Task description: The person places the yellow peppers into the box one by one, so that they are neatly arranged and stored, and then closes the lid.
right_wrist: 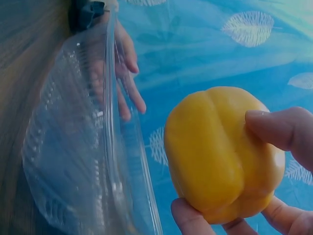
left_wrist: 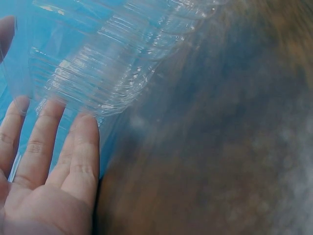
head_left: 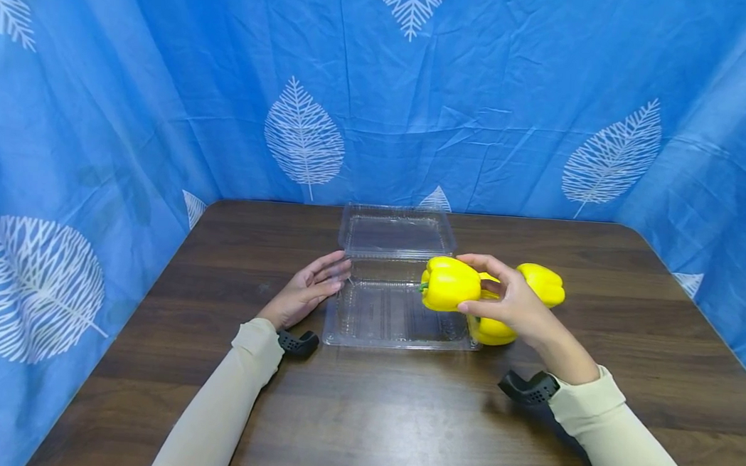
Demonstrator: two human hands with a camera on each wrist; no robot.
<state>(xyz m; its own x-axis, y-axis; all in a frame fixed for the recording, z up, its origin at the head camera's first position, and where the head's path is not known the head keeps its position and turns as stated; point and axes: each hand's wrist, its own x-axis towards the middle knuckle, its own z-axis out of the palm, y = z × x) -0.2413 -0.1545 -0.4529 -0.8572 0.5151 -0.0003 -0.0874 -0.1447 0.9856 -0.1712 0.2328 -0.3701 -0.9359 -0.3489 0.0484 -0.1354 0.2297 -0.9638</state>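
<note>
My right hand (head_left: 513,302) holds a yellow bell pepper (head_left: 452,285) between thumb and fingers, over the right part of a clear plastic clamshell container (head_left: 367,322). The pepper's green stem points left in the head view; its lobed bottom faces the right wrist camera. The container's lid (head_left: 398,234) is folded back. At the container's left side, my left hand (head_left: 305,289) touches the wall with nearly straight fingers (left_wrist: 39,142). Beside the container's right edge lie more yellow peppers, one nearer (head_left: 495,332) and one farther (head_left: 541,285); the right hand partly hides them.
Everything stands on a brown wooden table (head_left: 362,418). A blue curtain (head_left: 505,70) with white leaf prints hangs behind it and along both sides. Dark wrist cameras sit on the left wrist (head_left: 298,344) and the right wrist (head_left: 530,387).
</note>
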